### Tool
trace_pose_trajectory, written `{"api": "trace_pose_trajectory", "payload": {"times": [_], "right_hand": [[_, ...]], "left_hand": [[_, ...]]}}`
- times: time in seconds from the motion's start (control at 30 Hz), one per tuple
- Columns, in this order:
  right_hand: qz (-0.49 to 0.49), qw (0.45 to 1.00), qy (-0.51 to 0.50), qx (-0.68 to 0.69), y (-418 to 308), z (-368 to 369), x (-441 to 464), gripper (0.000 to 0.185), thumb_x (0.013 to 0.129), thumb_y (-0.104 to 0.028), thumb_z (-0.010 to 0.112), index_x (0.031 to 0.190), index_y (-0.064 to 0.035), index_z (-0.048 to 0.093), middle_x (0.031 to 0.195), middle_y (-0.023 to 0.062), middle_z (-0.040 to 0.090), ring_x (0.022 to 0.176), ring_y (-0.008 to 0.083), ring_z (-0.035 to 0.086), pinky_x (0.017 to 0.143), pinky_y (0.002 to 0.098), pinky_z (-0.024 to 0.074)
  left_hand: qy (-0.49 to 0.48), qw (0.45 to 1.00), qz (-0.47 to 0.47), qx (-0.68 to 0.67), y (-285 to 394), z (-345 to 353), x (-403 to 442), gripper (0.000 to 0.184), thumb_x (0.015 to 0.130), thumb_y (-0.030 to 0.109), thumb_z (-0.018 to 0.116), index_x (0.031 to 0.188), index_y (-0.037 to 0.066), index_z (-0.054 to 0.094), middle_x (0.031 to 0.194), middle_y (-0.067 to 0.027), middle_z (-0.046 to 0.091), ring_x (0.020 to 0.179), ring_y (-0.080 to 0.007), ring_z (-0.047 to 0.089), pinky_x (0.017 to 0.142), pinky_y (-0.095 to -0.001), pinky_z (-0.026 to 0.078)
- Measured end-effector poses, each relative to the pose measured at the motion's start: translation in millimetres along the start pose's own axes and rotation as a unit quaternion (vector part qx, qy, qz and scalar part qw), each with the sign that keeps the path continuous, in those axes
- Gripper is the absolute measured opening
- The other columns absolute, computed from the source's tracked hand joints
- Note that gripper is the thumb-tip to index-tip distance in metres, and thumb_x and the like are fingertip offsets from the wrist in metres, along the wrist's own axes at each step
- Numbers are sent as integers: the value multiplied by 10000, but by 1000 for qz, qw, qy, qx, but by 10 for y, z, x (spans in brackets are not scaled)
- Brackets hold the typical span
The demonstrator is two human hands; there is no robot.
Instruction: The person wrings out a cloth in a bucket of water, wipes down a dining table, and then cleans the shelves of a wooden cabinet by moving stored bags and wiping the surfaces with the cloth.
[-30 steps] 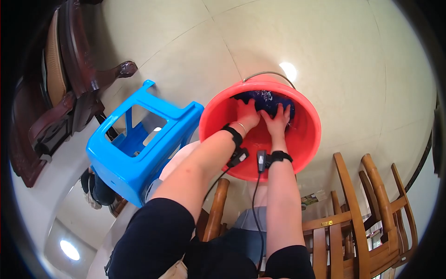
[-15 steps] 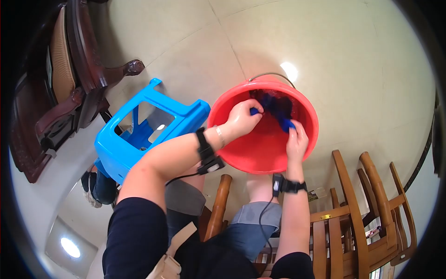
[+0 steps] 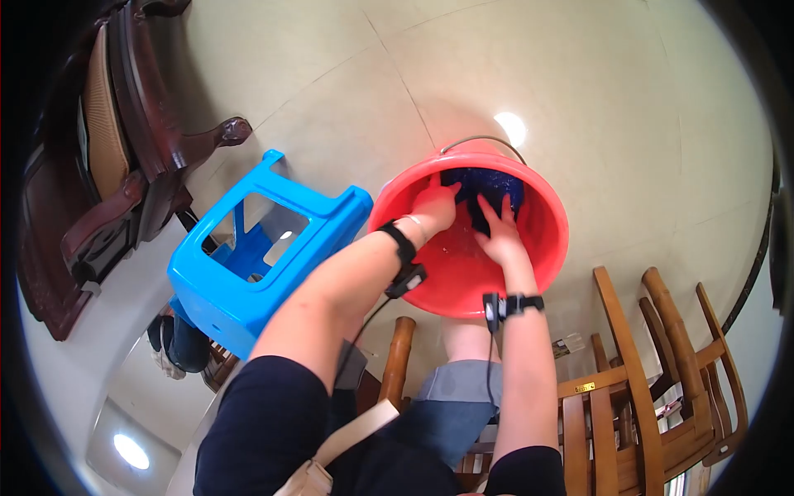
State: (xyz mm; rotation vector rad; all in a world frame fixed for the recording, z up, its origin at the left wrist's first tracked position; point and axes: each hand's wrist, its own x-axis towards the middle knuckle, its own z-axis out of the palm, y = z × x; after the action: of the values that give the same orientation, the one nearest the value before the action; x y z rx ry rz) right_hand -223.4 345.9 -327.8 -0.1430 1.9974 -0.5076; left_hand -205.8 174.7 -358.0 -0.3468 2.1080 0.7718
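Note:
Both hands reach down inside a red bucket [image 3: 548, 240] on the floor. Dark blue wet cloth [image 3: 488, 180] lies bunched against the bucket's far inner side. My left hand [image 3: 435, 207] is at the cloth's left edge, its fingers apart and pointing forward. On the cloth's near side, my right hand [image 3: 499, 238] has its fingers spread, the tips against the fabric. Neither hand is closed around the cloth. What kind of garment or cloth it is cannot be made out.
A blue plastic stool [image 3: 240, 285] lies tipped over left of the bucket. Further left stands a dark carved wooden chair [image 3: 157, 116]. Brown wooden chair frames [image 3: 624, 397] stand at lower right. The bucket's wire handle [image 3: 488, 138] rests at its far rim.
Both hands have let go of the bunched cloth and moved deeper into the bucket. Their fingers have opened, and the cloth now lies more spread at the far side.

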Motion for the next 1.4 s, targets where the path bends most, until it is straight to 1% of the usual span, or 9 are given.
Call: {"api": "trace_pose_trajectory", "payload": {"times": [0.2,0.47,0.6,0.73,0.93,1.07,1.1,1.3,1.4], "right_hand": [[118,990,-39,-62,243,523,949,898,700,-449,705,1434,-154,278,1478,272,151,1358,442,179,1082,530,233],[-8,995,-26,-94,396,458,1131,723,743,-201,699,1372,-85,364,1293,173,506,1220,311,461,1052,359,350],[-33,998,34,-42,57,147,396,873,683,-158,732,1428,-156,276,1422,210,334,1299,352,360,1055,382,351],[-173,936,187,245,-27,105,-27,885,581,-7,774,1357,-216,402,1473,250,215,1359,392,245,1064,421,313],[-194,941,176,215,-252,-24,-306,594,535,-79,846,1070,-157,600,1454,260,255,1341,406,278,1054,414,333],[-5,828,29,560,23,-114,-142,265,645,-29,729,886,-40,619,1381,251,386,1207,367,466,978,377,409],[-132,961,149,190,55,-163,-245,255,678,16,644,927,21,590,1294,248,468,1115,343,532,926,371,439],[-276,947,143,80,-397,-471,-1140,327,608,78,601,913,49,488,1279,239,442,1142,405,480,942,385,422],[-312,941,81,101,-675,-546,-1567,324,576,81,616,859,34,465,1281,245,429,1124,422,481,937,399,422]], "left_hand": [[37,980,-134,-141,-166,521,565,371,944,212,393,1289,113,487,1325,-185,468,1189,-292,489,986,-384,402],[163,965,-81,-191,-323,295,649,237,837,210,585,1023,67,618,1006,-113,652,964,-274,603,804,-377,494],[-64,746,-164,-642,120,-20,97,138,727,95,591,862,90,618,768,-23,601,708,-125,570,650,-281,474],[-277,669,12,-689,460,-536,-869,168,669,55,620,835,52,596,748,-15,589,716,-129,572,644,-269,460],[-455,641,203,-584,693,-1036,-2001,263,701,134,741,859,34,556,860,19,558,847,-59,506,761,-220,402],[-433,727,169,-506,509,-1137,-2006,242,720,124,759,802,44,545,731,40,519,682,-35,493,576,-211,406],[-357,779,179,-483,416,-1010,-1925,184,751,74,722,808,56,548,716,45,512,635,-34,494,529,-208,394],[32,982,63,-177,37,0,-1296,406,828,385,586,1122,104,574,1129,-160,576,1070,-355,532,972,-464,379],[-206,689,-122,-685,163,64,-1181,675,841,542,533,1298,61,412,1245,-184,485,1102,-421,505,928,-577,390]]}}
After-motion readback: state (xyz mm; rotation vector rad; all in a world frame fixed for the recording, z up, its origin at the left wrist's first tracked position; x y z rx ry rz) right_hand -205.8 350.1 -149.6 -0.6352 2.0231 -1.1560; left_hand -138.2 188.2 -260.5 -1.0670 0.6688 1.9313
